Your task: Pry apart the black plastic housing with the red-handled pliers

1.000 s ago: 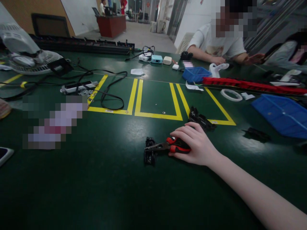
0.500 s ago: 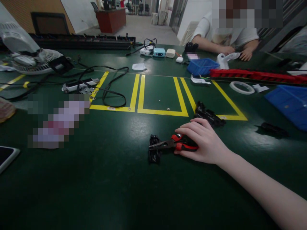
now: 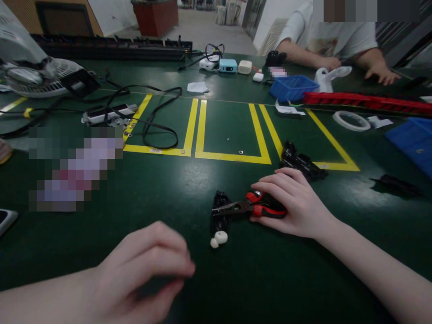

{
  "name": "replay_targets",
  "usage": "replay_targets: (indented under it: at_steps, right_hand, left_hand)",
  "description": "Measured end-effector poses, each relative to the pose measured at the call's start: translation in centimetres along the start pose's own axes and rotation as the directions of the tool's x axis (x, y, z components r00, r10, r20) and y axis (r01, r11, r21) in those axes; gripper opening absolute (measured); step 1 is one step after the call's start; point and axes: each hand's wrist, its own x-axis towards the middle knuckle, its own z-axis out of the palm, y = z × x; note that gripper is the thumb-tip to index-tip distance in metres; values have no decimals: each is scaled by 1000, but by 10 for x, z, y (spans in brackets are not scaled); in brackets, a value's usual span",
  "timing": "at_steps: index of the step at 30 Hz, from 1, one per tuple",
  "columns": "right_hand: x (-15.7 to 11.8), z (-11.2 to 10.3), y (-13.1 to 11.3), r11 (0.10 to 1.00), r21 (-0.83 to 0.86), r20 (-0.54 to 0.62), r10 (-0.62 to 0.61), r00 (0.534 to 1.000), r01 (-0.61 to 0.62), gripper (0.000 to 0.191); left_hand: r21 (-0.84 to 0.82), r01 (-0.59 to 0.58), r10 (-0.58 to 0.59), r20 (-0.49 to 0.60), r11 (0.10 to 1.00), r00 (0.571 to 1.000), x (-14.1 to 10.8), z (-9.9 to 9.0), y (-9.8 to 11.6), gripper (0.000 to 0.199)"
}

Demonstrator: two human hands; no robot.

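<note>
My right hand [image 3: 297,204] is wrapped round the red and black handles of needle-nose pliers [image 3: 240,207]. The pliers' jaws lie across a small black plastic part [image 3: 221,218] on the green table. Two small rounded white pieces [image 3: 220,237], whose kind I cannot make out, sit at the part's near end. Left of them, my left hand [image 3: 148,267] hovers over the table, slightly blurred, its fingers curled and the thumb apart, with nothing visible in it. Just beyond my right hand lies a larger black plastic part [image 3: 300,162].
Yellow tape [image 3: 232,157] marks rectangles on the table. Blue bins [image 3: 293,87], a tape roll [image 3: 351,121] and a red strip [image 3: 367,103] lie to the right. A fan [image 3: 50,78] and black cables [image 3: 162,112] are at left. A person [image 3: 324,45] sits opposite.
My left hand has come into view from the lower left. The white pieces now show at the black part's near end. My right hand still holds the pliers there; the view has shifted slightly.
</note>
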Motion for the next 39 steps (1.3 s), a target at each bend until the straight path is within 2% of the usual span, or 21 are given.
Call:
replay_targets:
  at_steps: [1, 3, 5, 10, 15, 21, 25, 39]
  right_hand:
    - [0, 0, 0, 1000, 2, -2, 1, 1000, -1, 46]
    - [0, 0, 0, 1000, 7, -3, 1, 1000, -1, 46]
    - [0, 0, 0, 1000, 10, 6, -2, 1000, 2, 46]
    - [0, -1, -1, 1000, 1, 17, 12, 1000, -12, 45]
    - [-2, 0, 0, 999, -15, 15, 43, 999, -43, 45]
    - [-1, 0, 0, 997, -44, 12, 59, 998, -58, 44]
    - [0, 0, 0, 997, -47, 20, 63, 998, -62, 44]
    - [-6, 0, 2, 995, -51, -41, 89, 995, -91, 43]
  left_hand:
    - [-4, 12, -12, 43, 1000, 999, 18, -3, -4, 37]
    - [-9, 85, -84, 46, 996, 995, 49, -6, -10, 40]
    - [-6, 129, -128, 81, 992, 988, 70, -6, -13, 41]
    - [61, 42, -47, 87, 997, 995, 96, -1, -16, 50]
    - [131, -18, 0, 132, 991, 991, 106, 0, -21, 53]
    - [248, -119, 79, 165, 962, 983, 116, 3, -26, 70]
    - [257, -173, 131, 175, 951, 976, 121, 4, -30, 63]
    - [280, -183, 144, 156, 942, 977, 114, 2, -31, 58]
